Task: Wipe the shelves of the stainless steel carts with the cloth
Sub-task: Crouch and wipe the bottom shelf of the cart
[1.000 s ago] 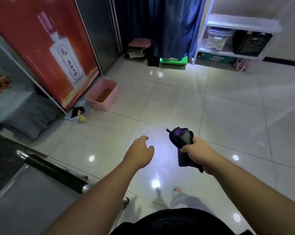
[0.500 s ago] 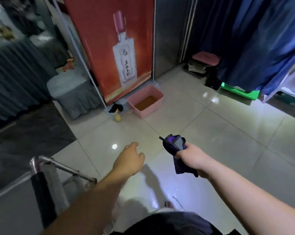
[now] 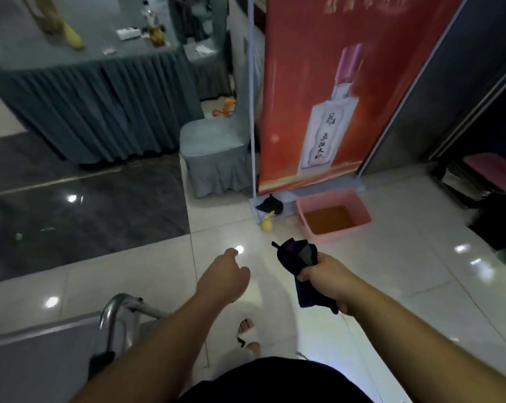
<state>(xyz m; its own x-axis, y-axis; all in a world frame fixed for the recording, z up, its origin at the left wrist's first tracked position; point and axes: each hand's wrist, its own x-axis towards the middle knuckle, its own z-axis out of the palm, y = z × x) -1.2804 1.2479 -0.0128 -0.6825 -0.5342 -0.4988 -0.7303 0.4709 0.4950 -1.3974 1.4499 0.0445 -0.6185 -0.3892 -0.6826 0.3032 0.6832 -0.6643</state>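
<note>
- You are not yet wiping: your right hand grips the dark cloth bunched in the fist, held in the air over the floor, with a loose end hanging below the knuckles.
- Your left hand holds nothing; it hangs in the air with the fingers loosely bent, and how far they are spread cannot be told from this angle.
- The stainless steel cart sits at the lower left, below your left forearm; only a corner of its top shelf and the curved handle bar show.
- The cloth is well apart from that shelf and touches no part of the cart, so by my reading this is the approach step, with no shelf being wiped at this moment.
- How clean or dirty the shelf is cannot be judged here; the surface shows as a dull grey patch, and any lower shelves are out of sight.
- The next move, as I judge it, calls for bringing your right hand across and down to the left, onto the shelf.
- Spread the cloth flatter before it lands; bunched as it is, it would meet the steel with only a small patch.
- Your left hand is the nearer one to the handle bar, so it is well placed to steady the cart while you wipe.
- Mind the pink basin with brownish liquid on the floor just beyond the cloth, and the glossy tiles under your bare foot.
</note>
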